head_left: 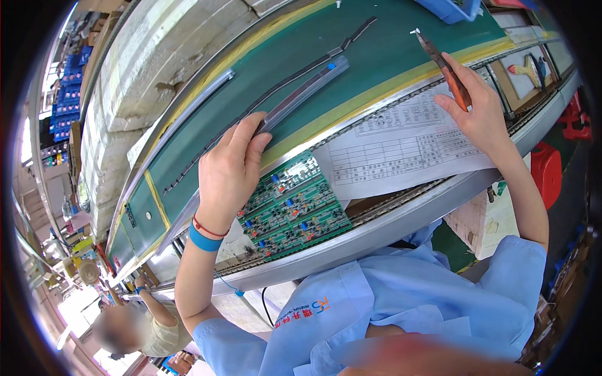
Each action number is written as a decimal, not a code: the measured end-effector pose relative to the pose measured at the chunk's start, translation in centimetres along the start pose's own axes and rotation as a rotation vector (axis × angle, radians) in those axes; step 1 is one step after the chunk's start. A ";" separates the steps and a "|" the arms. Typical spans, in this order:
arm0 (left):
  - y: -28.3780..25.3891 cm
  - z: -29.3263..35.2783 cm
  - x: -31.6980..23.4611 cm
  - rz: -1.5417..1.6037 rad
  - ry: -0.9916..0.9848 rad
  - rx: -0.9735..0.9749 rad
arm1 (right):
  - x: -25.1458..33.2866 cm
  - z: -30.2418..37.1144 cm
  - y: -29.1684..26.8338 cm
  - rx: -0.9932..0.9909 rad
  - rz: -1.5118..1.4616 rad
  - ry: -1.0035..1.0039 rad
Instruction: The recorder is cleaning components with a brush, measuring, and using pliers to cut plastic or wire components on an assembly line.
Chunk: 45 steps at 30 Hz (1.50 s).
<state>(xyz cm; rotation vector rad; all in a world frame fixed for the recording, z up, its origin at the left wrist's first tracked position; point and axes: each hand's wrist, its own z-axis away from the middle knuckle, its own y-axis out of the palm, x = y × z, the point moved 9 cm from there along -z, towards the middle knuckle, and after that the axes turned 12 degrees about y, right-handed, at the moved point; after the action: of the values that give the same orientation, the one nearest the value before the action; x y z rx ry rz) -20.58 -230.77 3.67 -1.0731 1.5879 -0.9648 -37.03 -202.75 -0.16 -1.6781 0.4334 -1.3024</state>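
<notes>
My left hand is closed on the near end of a long clear plastic component tube with a dark strip inside and a blue plug at its far end. The tube slants away over the green bench top. In my right hand is a pair of pliers with orange handles, gripped with the jaws pointing away. A tiny white piece shows at the jaw tips; whether they pinch it I cannot tell. Below my left hand lies a green circuit board panel with several blue and red components.
A printed sheet lies beside the panel, across the chain rail. Beyond the tube runs a long black strip. A blue bin stands at the far edge, white foam blocks at left. A co-worker sits lower left; a red stool stands right.
</notes>
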 end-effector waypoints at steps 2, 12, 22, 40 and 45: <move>0.1 -2.1 -1.5 -0.014 0.045 -0.016 | -0.5 -0.2 -0.6 -0.063 0.090 -0.007; 2.8 -9.1 -4.1 -0.100 0.099 0.093 | -1.9 -2.6 -2.8 -0.276 0.331 -0.025; 0.9 -11.0 -5.1 -0.124 0.064 0.285 | -2.5 -2.7 -2.7 -0.270 0.277 -0.041; -0.8 -9.5 -5.4 -0.278 0.135 0.329 | 0.5 -2.2 -3.9 -0.260 0.283 -0.006; -1.3 -7.7 -4.7 -0.327 0.167 0.309 | 0.7 -2.1 -4.0 -0.275 0.254 0.000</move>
<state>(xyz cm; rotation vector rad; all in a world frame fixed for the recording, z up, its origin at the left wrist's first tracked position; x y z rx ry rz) -27.00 -225.97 8.00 -1.0716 1.3562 -1.4999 -39.64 -202.24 3.54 -1.7785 0.8287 -1.0928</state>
